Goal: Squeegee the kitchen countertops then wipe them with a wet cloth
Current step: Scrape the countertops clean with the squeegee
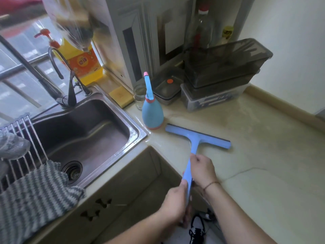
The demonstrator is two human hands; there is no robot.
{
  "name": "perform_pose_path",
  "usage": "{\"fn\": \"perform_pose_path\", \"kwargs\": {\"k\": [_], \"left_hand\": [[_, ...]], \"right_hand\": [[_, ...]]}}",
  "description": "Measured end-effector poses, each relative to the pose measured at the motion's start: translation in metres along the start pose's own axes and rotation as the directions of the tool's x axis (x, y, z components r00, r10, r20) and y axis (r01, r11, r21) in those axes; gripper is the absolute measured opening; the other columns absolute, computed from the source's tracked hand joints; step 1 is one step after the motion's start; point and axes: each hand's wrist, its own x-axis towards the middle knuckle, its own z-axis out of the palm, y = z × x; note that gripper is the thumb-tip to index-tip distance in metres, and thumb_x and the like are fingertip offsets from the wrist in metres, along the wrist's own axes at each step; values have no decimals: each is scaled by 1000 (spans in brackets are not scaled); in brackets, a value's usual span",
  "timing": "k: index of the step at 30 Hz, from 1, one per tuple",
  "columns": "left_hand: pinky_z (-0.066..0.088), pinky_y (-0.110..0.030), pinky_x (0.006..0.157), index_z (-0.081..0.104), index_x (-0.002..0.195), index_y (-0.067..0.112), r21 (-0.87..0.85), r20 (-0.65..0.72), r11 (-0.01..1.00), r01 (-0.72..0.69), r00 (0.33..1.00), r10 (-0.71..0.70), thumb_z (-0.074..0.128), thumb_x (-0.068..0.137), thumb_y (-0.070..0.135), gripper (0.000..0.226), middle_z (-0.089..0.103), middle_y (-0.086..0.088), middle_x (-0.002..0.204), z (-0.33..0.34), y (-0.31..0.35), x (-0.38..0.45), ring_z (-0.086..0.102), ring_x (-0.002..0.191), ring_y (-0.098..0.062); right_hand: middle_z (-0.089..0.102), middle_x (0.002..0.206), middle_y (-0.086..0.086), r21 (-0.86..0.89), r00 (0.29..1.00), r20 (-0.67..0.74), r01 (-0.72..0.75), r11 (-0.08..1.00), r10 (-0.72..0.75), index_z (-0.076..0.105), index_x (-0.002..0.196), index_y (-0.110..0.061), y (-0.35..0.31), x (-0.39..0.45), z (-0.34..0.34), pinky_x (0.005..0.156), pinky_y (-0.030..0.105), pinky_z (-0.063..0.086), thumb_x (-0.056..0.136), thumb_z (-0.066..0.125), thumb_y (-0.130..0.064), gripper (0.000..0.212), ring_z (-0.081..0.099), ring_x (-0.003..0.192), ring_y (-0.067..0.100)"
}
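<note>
A: The pale stone countertop [263, 155] runs off beyond the hands, with a steel sink [84, 131] to the left of them. Where does the squeegee [195, 138] lie?

B: Its blade rests on the counter just ahead of the right hand [204, 169], lying crosswise, while the handle runs straight back toward the person.

A: And the grip?

B: Both hands curl round the handle. The right hand holds it nearer the blade; the left hand [174, 203] grips the tail end, over the counter's edge.

A: Anything close by?

B: A blue spray bottle [152, 113] stands just beyond the blade's left end. A pull toward the body looks likely. The striped cloth [35, 196] waits far left.
</note>
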Motion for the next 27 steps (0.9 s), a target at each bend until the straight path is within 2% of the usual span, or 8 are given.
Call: {"fn": "perform_pose_path", "kwargs": {"k": [4, 7, 10, 12, 15, 17, 22, 27], "left_hand": [[31, -22, 41, 56, 64, 14, -3, -57, 1000, 20, 998, -20, 28, 98, 50, 57, 50, -3, 48, 10, -28, -11, 42, 36, -17], [32, -23, 42, 54, 63, 15, -45, -15, 999, -7, 1000, 6, 27, 99, 50, 58, 49, -6, 48, 16, -19, -13, 43, 37, -19], [29, -20, 38, 49, 69, 12, -76, 42, 995, -57, 997, 61, 25, 102, 45, 53, 44, -8, 48, 14, 13, -7, 40, 33, -19], [28, -18, 39, 47, 77, 13, -91, 53, 996, -26, 998, 31, 25, 101, 48, 49, 42, -4, 50, 6, 36, 1, 37, 34, -17], [29, -19, 42, 45, 82, 14, -167, 69, 984, 54, 997, -43, 26, 100, 53, 47, 42, -1, 54, -1, 57, 10, 35, 38, -14], [29, -18, 42, 45, 81, 15, -196, 60, 978, 76, 996, -66, 26, 100, 53, 47, 42, -1, 55, 2, 59, 12, 35, 39, -14], [27, -18, 38, 51, 70, 12, -120, -37, 993, 8, 999, -12, 25, 101, 48, 54, 45, -4, 46, 17, 16, 2, 38, 33, -18], [32, -23, 44, 58, 58, 14, -7, -52, 1000, -3, 999, 2, 32, 101, 44, 58, 50, -3, 45, -2, -38, -21, 43, 35, -16]], "right_hand": [[56, 53, 9, -34, 999, -17, 35, 999, -36, 39, 55, -15, 21, -22, 1, 64, 49, 55, 93, 49, -30, 42, 66, 65, 38], [53, 53, 10, -31, 997, -24, 72, 997, -72, 40, 57, -12, 13, -19, -6, 62, 52, 54, 88, 47, -40, 42, 64, 63, 40], [59, 55, 12, -4, 990, -60, 126, 992, -126, 50, 65, -4, -12, -3, -16, 58, 43, 55, 93, 45, -36, 42, 67, 59, 34], [60, 57, 15, 33, 989, -55, 136, 990, -134, 47, 64, -4, -30, 15, -17, 54, 39, 53, 94, 44, -33, 42, 68, 60, 33], [64, 73, 28, 33, 991, -25, 136, 990, -135, 43, 59, -12, -42, 38, -9, 67, 53, 57, 79, 39, -45, 39, 65, 74, 44], [65, 77, 27, 17, 995, -13, 103, 995, -102, 45, 59, -13, -38, 45, -4, 70, 52, 56, 80, 39, -44, 38, 66, 76, 43], [64, 70, 20, -88, 992, -76, 94, 992, -101, 43, 56, -11, -11, 17, 3, 71, 42, 53, 94, 42, -31, 43, 65, 75, 40], [62, 72, 11, -86, 991, -121, 50, 995, -61, 43, 63, -13, 23, -42, 16, 63, 36, 38, 98, 41, -29, 39, 58, 76, 33]]}}
